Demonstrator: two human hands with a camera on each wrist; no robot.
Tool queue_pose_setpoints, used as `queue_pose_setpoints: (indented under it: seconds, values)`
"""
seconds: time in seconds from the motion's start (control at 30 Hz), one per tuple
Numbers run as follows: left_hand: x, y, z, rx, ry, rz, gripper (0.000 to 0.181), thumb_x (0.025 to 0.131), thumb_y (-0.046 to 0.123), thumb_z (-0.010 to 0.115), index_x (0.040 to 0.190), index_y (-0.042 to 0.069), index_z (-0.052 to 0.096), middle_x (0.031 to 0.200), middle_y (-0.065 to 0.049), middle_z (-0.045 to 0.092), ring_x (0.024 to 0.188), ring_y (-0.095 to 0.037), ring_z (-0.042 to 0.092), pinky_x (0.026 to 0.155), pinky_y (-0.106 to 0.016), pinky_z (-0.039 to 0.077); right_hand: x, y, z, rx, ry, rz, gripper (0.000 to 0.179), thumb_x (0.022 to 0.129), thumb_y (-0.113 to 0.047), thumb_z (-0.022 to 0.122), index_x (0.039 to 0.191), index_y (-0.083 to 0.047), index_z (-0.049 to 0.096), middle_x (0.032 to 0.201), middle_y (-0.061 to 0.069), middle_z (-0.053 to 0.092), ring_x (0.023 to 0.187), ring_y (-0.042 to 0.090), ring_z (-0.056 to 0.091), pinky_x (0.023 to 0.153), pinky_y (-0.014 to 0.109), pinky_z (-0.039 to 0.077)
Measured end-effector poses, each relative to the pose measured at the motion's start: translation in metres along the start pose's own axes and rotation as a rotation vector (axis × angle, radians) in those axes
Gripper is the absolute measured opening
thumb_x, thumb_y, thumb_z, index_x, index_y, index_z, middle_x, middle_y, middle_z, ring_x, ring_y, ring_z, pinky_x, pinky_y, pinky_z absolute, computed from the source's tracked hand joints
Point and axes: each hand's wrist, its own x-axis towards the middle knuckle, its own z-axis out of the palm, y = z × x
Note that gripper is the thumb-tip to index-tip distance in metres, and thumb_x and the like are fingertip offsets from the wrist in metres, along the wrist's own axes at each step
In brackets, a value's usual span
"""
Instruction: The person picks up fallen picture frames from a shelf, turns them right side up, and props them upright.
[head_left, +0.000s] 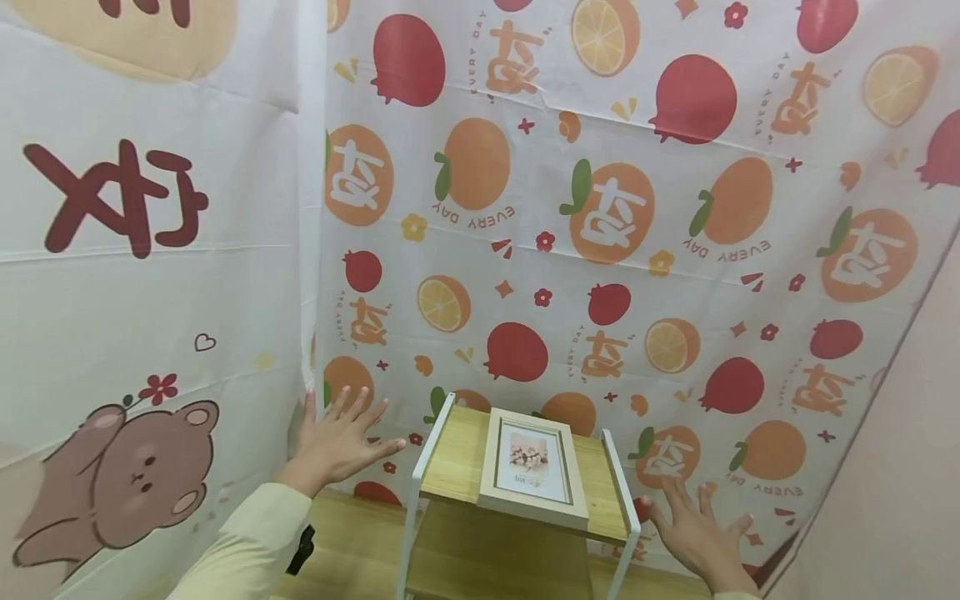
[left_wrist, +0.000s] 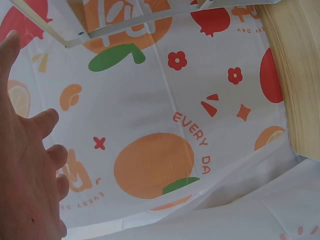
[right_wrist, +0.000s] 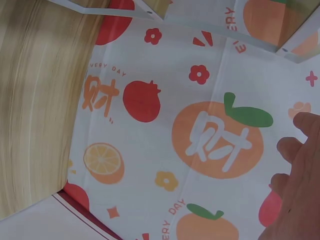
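A picture frame (head_left: 534,467) with a pale wooden border and a flower print lies flat on the top board of a small shelf rack (head_left: 603,487). To the left of the rack my left hand (head_left: 341,442) is held in the air with its fingers spread, touching nothing. My right hand (head_left: 693,529) is raised on the other side, fingers also spread and holding nothing. In the left wrist view the left hand (left_wrist: 30,165) shows at the left edge. The right hand (right_wrist: 297,185) appears at the right edge of the right wrist view.
Behind the rack hangs a white cloth (head_left: 525,275) printed with oranges and red fruit. A second cloth with a bear print (head_left: 150,475) covers the left side. Below is a wood-grain surface (head_left: 345,533). A plain pale wall (head_left: 900,467) stands at the right.
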Motion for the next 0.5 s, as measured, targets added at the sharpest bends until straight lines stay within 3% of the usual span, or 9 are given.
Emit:
queue_pose_setpoints:
  seconds: [0.13, 0.27, 0.5]
  values:
    - [-0.002, -0.002, 0.000, -0.001, 0.000, 0.000, 0.086, 0.084, 0.077, 0.040, 0.149, 0.019, 0.039, 0.157, -0.019, 0.026, 0.145, -0.046, 0.014, 0.109, -0.070, -0.010, -0.002, -0.001, 0.000, 0.012, -0.011, -0.003, 0.093, 0.091, -0.076, 0.020, 0.154, -0.009, 0.018, 0.158, 0.023, 0.012, 0.140, 0.055, -0.002, 0.082, 0.078, -0.028]
    - [-0.003, -0.002, -0.005, 0.004, 0.008, 0.004, 0.086, 0.085, 0.077, 0.039, 0.150, 0.019, 0.037, 0.157, -0.019, 0.025, 0.145, -0.046, 0.015, 0.109, -0.071, -0.008, -0.003, -0.006, -0.006, -0.005, 0.009, -0.018, 0.090, 0.092, -0.074, 0.019, 0.154, -0.008, 0.020, 0.157, 0.024, 0.015, 0.141, 0.055, 0.004, 0.090, 0.081, -0.019]
    - [0.003, 0.011, -0.026, -0.001, 0.027, 0.040, 0.083, 0.088, 0.075, 0.036, 0.151, 0.020, 0.033, 0.158, -0.017, 0.023, 0.146, -0.043, 0.015, 0.109, -0.071, -0.007, -0.004, -0.028, -0.028, -0.016, 0.093, -0.090, 0.081, 0.097, -0.066, 0.020, 0.155, -0.009, 0.019, 0.158, 0.023, 0.015, 0.143, 0.050, 0.010, 0.097, 0.080, -0.010]
